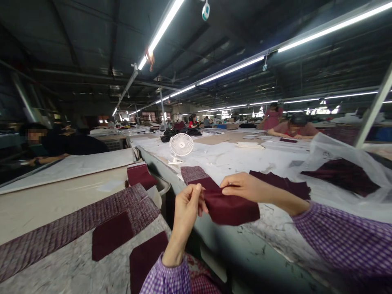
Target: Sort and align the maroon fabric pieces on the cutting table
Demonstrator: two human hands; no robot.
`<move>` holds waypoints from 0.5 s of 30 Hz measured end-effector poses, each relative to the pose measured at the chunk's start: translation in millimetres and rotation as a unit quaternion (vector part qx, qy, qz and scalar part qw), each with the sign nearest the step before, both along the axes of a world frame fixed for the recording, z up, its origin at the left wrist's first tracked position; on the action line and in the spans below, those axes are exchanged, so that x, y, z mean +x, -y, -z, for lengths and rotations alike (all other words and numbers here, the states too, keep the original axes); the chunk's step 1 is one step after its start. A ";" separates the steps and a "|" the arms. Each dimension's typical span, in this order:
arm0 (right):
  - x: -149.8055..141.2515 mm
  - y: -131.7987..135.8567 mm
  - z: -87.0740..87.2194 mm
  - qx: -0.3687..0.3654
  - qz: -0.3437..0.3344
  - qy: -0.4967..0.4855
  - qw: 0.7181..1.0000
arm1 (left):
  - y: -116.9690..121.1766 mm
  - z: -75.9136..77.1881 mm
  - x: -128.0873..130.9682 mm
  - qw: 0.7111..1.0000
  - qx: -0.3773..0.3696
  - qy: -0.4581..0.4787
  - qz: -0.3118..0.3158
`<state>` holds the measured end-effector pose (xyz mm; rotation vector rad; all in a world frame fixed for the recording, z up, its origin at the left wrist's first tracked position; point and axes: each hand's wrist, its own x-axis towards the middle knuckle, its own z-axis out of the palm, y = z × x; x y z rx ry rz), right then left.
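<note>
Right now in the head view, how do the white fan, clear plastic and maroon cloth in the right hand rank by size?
Largest to smallest:
1. Clear plastic
2. Maroon cloth
3. White fan, though it stands farther away

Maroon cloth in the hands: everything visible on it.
The maroon cloth is a plain, dark piece that looks thin and soft, lightly creased, with slanting corners at its lower edge. The left hand pinches its upper left end; the fingers of the right hand hold its top edge farther along. The rest droops at the near edge of the pale worktable. A speckled piece shows just behind; whether they are joined is unclear.
</note>
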<state>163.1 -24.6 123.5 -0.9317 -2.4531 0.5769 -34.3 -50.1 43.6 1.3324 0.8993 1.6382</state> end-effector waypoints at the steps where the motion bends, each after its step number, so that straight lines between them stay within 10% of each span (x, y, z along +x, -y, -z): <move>1: 15.7 -11.2 -3.8 -0.017 0.009 0.017 1.000 | -7.3 5.7 -3.3 1.000 0.004 -0.010 -0.011; 7: 159.0 -95.2 14.2 0.051 0.155 0.051 0.985 | -51.1 41.5 -26.7 0.943 0.103 -0.278 -0.155; 10: 218.1 -128.0 42.1 0.241 0.132 0.026 0.961 | -63.8 47.9 -28.1 0.894 0.129 -0.408 -0.136; 15: 230.4 -142.3 55.7 0.307 0.107 0.012 0.946 | -75.1 46.9 -25.5 0.881 0.126 -0.455 -0.038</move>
